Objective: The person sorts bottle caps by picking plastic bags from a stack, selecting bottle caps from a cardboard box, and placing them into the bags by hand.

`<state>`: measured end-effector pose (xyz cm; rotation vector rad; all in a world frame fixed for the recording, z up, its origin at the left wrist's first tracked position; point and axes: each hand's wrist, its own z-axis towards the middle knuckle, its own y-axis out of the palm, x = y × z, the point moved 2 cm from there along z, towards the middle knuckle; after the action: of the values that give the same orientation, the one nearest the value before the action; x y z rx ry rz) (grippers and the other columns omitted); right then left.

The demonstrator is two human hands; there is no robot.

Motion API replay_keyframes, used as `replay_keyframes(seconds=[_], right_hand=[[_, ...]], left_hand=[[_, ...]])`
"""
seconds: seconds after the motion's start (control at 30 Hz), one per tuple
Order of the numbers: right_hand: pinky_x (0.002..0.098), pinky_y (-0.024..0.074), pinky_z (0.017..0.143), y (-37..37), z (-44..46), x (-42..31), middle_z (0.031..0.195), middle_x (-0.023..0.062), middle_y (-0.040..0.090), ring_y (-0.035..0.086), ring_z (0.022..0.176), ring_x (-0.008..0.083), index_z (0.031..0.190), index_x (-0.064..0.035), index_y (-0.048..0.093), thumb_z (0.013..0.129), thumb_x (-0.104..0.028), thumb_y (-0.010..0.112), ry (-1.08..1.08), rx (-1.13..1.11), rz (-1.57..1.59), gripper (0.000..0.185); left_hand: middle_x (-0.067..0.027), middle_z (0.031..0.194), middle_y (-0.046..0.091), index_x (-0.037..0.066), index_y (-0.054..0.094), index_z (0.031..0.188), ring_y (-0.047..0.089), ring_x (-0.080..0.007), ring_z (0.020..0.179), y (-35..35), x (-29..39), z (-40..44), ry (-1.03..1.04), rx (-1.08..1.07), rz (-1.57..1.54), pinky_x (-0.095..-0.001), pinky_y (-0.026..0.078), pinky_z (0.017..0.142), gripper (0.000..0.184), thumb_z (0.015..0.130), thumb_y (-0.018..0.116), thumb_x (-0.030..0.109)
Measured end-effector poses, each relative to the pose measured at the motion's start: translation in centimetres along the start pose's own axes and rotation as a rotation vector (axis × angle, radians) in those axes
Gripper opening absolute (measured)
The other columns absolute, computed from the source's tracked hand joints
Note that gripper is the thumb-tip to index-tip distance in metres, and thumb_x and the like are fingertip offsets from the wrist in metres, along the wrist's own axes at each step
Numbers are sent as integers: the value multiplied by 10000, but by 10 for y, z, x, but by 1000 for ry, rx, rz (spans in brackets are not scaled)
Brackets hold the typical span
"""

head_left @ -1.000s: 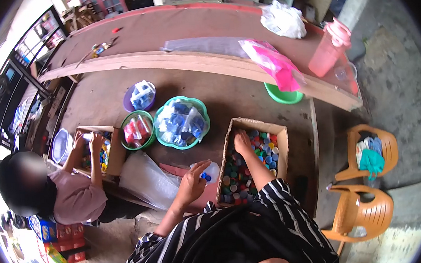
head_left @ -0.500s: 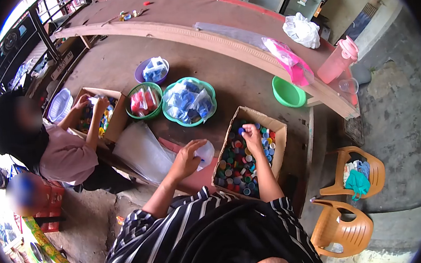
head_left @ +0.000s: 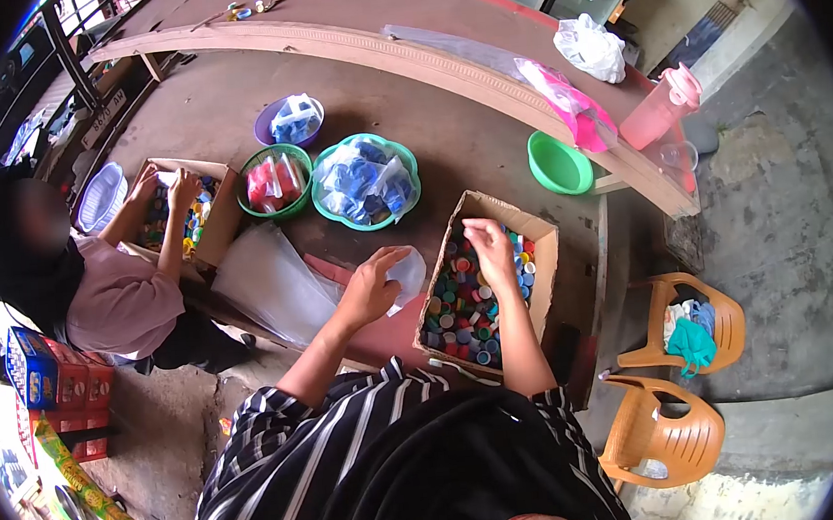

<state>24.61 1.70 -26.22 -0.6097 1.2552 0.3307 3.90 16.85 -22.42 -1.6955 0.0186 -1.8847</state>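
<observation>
My left hand (head_left: 375, 286) is closed round the edge of a small clear plastic bag (head_left: 408, 277), left of a cardboard box (head_left: 545, 293). The box holds several bottle caps (head_left: 459, 296) in mixed colours. Above the caps, at the upper part of the box, is my right hand (head_left: 491, 251), its fingers bent; whether a cap is between them is too small to tell. A large clear plastic sheet (head_left: 275, 282) lies to the left of my left hand.
A co-worker (head_left: 122, 296) handles a bag over another box of caps (head_left: 221, 228). Beyond are a turquoise basin (head_left: 365, 180) of bagged blue caps, a green basket (head_left: 273, 180) with red ones, a purple bowl (head_left: 289, 123) and an empty green bowl (head_left: 560, 162). Orange chairs (head_left: 684, 435) stand right.
My right hand went from down among the caps to lifted with a blue cap, which no longer shows at its fingertips. The blue caps seen in the small bag earlier are now hidden.
</observation>
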Motion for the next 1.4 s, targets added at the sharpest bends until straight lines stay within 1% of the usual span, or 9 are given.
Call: replay_keyframes(seconds=[0.13, 0.27, 0.47, 0.6, 0.7, 0.83, 1.17, 1.27, 1.4], right_hand=[[237, 481, 766, -20, 9, 132, 877, 9, 647, 569, 805, 75, 1112, -25, 679, 936, -106, 646, 245, -38, -278, 197], [406, 516, 898, -5, 6, 161, 1108, 201, 697, 665, 1057, 326, 1135, -41, 679, 910, -146, 617, 164, -66, -554, 256], [491, 400, 1038, 19, 33, 204, 1370, 295, 488, 487, 1267, 414, 1129, -45, 670, 843, -193, 610, 317, -287, -981, 328], [465, 442, 998, 20, 38, 205, 1009, 274, 692, 644, 1043, 411, 1038, 3, 716, 831, -166, 564, 318, -141, -862, 308], [435, 470, 955, 16, 24, 179, 1088, 258, 679, 635, 1062, 414, 1123, 28, 678, 861, -217, 594, 491, -44, -543, 368], [395, 508, 855, 2, -17, 171, 1075, 169, 697, 684, 953, 309, 1180, 18, 636, 910, -268, 661, 116, 134, -594, 394], [255, 499, 687, -22, -100, 121, 917, 58, 662, 616, 750, 113, 1117, -5, 568, 838, -309, 782, 631, 314, -179, 464], [257, 504, 675, -12, -114, 90, 898, 59, 662, 603, 707, 104, 1255, 8, 503, 814, -344, 796, 713, 330, -74, 635], [250, 503, 625, -6, -121, 75, 864, 65, 662, 615, 697, 105, 1393, 27, 408, 766, -257, 852, 736, 205, -83, 819]], left_hand=[[-209, 1284, 585, 1, 578, 1291, 578, -408, 1161, -17, -3, -17, -27, 19, -25, -422, 471, 976, 579, 718, 509, -48], [-204, 1283, 588, 3, 576, 1295, 586, -406, 1150, -30, -10, -32, 2, 45, -10, -416, 477, 968, 584, 717, 511, -49], [-208, 1309, 577, -2, 577, 1289, 565, -409, 1184, -42, -20, -38, -15, -36, 16, -434, 470, 1011, 585, 708, 518, -33], [-214, 1314, 564, 5, 545, 1339, 589, -392, 1147, -50, -28, -32, 76, -74, 56, -420, 484, 964, 626, 715, 505, -30], [-212, 1302, 566, 7, 541, 1345, 592, -395, 1143, -54, -37, -21, 85, -126, 10, -425, 484, 965, 639, 709, 518, -45], [-226, 1278, 585, -12, 563, 1298, 573, -420, 1157, -59, -37, 1, 130, -173, -49, -434, 470, 994, 598, 702, 525, -39], [-217, 1264, 589, -29, 568, 1267, 574, -418, 1143, -31, -35, 46, 166, -359, -148, -430, 467, 976, 569, 701, 518, -55], [-199, 1281, 595, 1, 573, 1314, 653, -276, 791, -23, -36, 47, 232, -353, -134, -329, 508, 666, 634, 697, 469, -103], [-221, 1261, 589, -32, 572, 1262, 574, -418, 1144, -21, -31, 41, 182, -384, -144, -431, 470, 972, 561, 705, 507, -50]])
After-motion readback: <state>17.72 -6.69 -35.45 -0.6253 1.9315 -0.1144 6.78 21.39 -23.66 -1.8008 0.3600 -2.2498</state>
